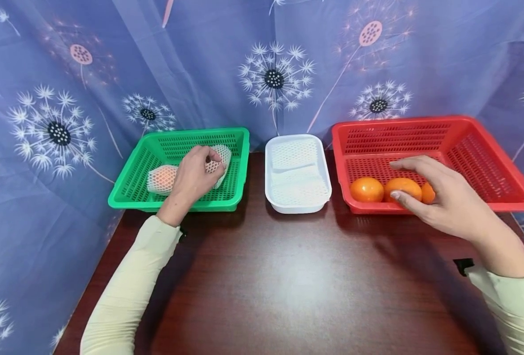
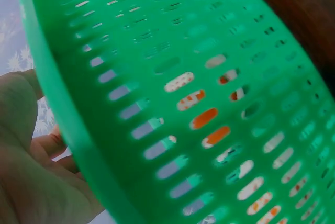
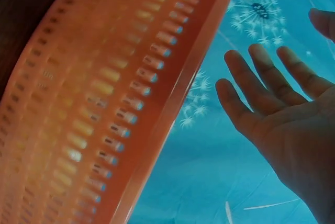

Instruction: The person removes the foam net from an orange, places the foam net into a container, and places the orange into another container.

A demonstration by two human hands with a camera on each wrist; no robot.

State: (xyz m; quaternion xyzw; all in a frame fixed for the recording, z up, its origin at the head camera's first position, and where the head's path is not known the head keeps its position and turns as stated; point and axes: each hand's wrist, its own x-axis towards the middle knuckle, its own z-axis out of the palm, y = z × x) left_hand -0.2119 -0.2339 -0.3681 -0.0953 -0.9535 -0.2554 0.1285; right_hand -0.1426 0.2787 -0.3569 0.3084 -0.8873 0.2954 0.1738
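Observation:
In the head view, my left hand is over the green basket, its fingers loosely bent with a gap from the thumb. Below that gap lies one fruit in white foam netting; a second netted fruit lies to its left. The left wrist view shows the fingers above the basket rim, with orange-coloured fruit lower, behind the slots. My right hand hovers over the red basket, thumb and fingers spread above the shiny oranges, holding nothing.
Between the two coloured baskets stands a white perforated basket. All three are on the dark brown table, near its back edge. Behind them hangs a blue curtain with dandelion prints.

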